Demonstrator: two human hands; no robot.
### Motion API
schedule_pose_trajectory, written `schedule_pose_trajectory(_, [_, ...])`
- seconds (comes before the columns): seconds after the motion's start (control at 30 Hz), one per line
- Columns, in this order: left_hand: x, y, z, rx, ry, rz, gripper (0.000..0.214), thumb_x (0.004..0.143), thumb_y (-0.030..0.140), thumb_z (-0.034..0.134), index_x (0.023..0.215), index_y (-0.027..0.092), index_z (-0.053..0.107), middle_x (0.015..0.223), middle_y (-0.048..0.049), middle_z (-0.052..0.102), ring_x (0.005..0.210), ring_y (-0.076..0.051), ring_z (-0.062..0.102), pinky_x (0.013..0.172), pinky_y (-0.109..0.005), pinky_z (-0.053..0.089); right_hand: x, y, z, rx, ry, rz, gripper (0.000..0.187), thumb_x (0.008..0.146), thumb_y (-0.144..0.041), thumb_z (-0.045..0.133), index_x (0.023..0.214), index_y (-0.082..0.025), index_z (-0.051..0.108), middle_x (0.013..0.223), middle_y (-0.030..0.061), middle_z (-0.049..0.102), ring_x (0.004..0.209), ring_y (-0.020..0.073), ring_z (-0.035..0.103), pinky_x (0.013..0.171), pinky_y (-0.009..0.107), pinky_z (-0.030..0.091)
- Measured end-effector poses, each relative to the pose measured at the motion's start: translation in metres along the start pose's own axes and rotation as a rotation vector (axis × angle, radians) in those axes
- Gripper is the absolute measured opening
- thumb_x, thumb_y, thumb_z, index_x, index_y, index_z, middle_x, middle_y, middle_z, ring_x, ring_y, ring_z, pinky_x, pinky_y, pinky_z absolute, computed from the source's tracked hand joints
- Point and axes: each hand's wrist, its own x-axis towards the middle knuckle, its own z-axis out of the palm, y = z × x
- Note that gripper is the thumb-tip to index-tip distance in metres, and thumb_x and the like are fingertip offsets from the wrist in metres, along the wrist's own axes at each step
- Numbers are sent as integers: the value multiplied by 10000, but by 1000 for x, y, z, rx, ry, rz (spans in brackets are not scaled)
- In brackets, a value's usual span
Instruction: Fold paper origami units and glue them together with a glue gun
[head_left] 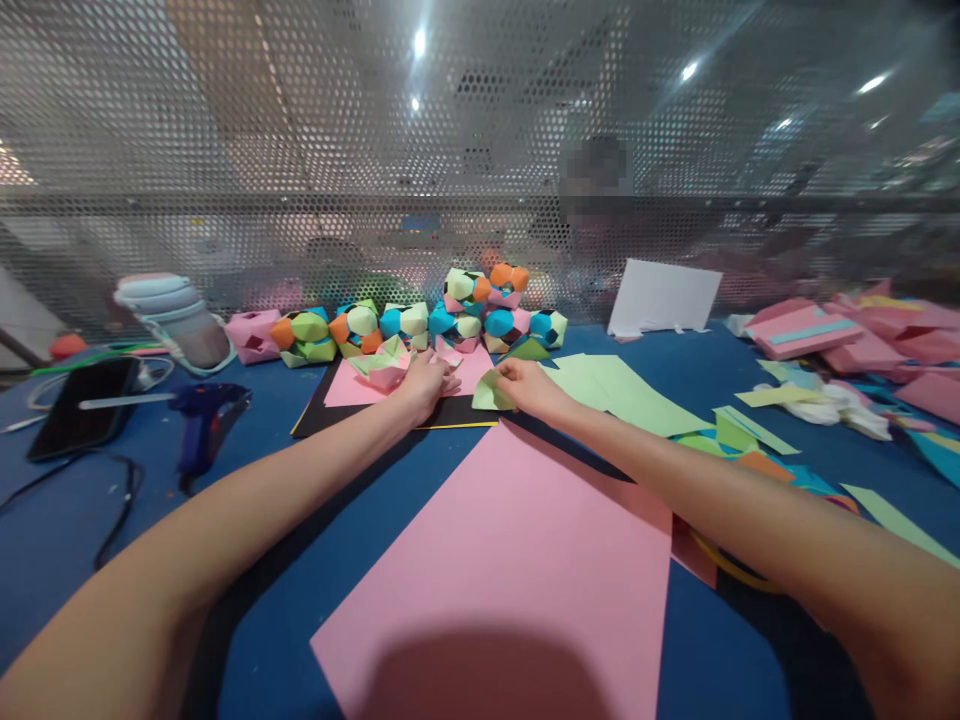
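Note:
Both my arms reach far forward over a blue table. My left hand (pixel 427 383) rests with curled fingers on a pink sheet (pixel 352 385) lying on a black board (pixel 457 412), beside small folded pink and green paper pieces (pixel 384 368). My right hand (pixel 529 385) pinches a small folded light-green paper piece (pixel 489 393). A large pink sheet (pixel 510 560) lies flat under my forearms. Just beyond my hands stands a row of colourful folded paper balls (pixel 420 322).
A blue glue gun (pixel 204 420), a dark phone (pixel 88 405) and cables lie at the left, near a white bottle (pixel 176 320). Light-green sheets (pixel 630 395) and paper scraps spread to the right, with pink stacks (pixel 832 340) beyond. A perforated metal screen (pixel 480 150) closes the back.

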Motion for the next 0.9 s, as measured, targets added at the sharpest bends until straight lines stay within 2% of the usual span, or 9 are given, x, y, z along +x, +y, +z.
schedule_pose_trajectory(0.13, [-24, -5, -12, 180, 76, 92, 460, 678, 31, 530, 1113, 167, 465, 915, -35, 577, 704, -103, 594, 747, -269, 529, -1, -1, -3, -154, 5, -60, 91, 747, -122, 542, 671, -151, 584, 656, 11, 627, 650, 141, 572, 621, 235, 443])
schedule_pose_trajectory(0.23, [-61, -7, -22, 333, 17, 120, 366, 680, 82, 578, 1036, 167, 559, 1139, -91, 576, 959, -205, 599, 875, -372, 501, 3, -2, -4, -215, 10, -67, 140, 794, -148, 493, 774, -131, 631, 775, 60, 678, 739, 179, 615, 691, 274, 463])
schedule_pose_trajectory(0.27, [-76, -6, -24, 410, -24, 133, 344, 676, 78, 584, 1008, 168, 586, 1124, -88, 601, 1026, -230, 580, 948, -407, 457, 3, -3, -5, -229, 12, -70, 166, 808, -161, 487, 848, -120, 642, 859, 85, 691, 797, 193, 628, 731, 289, 469])
schedule_pose_trajectory(0.37, [-123, -3, -25, 921, -289, 394, 302, 794, 209, 543, 1092, 203, 592, 1317, -113, 524, 1250, -275, 450, 1070, -470, 326, -6, -12, -10, -266, 22, -102, 309, 809, -191, 527, 1091, -90, 603, 1164, 159, 630, 1044, 245, 593, 898, 349, 439])
schedule_pose_trajectory(0.47, [-170, -1, -26, 1208, -541, 498, 360, 828, 359, 548, 1152, 210, 598, 1419, -173, 428, 1327, -347, 358, 1067, -559, 279, -40, -25, -23, -416, -41, -277, 364, 805, -194, 540, 1154, -100, 583, 1246, 164, 584, 1164, 281, 522, 988, 399, 384])
schedule_pose_trajectory(0.53, [-196, -5, -29, 1276, -735, 545, 518, 734, 441, 658, 1205, 238, 583, 1425, -186, 423, 1322, -403, 351, 1078, -628, 192, -73, -32, -35, -546, -224, -425, 319, 856, -252, 496, 1133, -137, 602, 1198, 139, 616, 1111, 272, 560, 948, 400, 425])
schedule_pose_trajectory(0.6, [-217, -12, -32, 1226, -944, 636, 600, 692, 444, 698, 1255, 296, 553, 1447, -142, 415, 1322, -382, 368, 1113, -582, 171, -107, -34, -47, -646, -375, -464, 412, 837, -365, 555, 1193, -159, 581, 1293, 150, 560, 1177, 301, 526, 953, 419, 436])
schedule_pose_trajectory(0.73, [-238, -26, -34, 1140, -1033, 801, 414, 832, 362, 573, 1245, 371, 549, 1382, -90, 505, 1283, -303, 448, 1126, -531, 196, -150, -30, -58, -886, -403, -321, 473, 839, -434, 566, 1251, -203, 537, 1366, 152, 494, 1127, 342, 572, 829, 452, 503])
schedule_pose_trajectory(0.9, [-232, -15, -32, 1245, -1115, 701, 332, 812, 375, 593, 1127, 282, 636, 1279, -102, 593, 1269, -299, 463, 1144, -509, 180, -161, -37, -51, -1106, -421, -229, 316, 898, -406, 493, 1106, -189, 591, 1168, 136, 620, 943, 305, 654, 635, 358, 507])
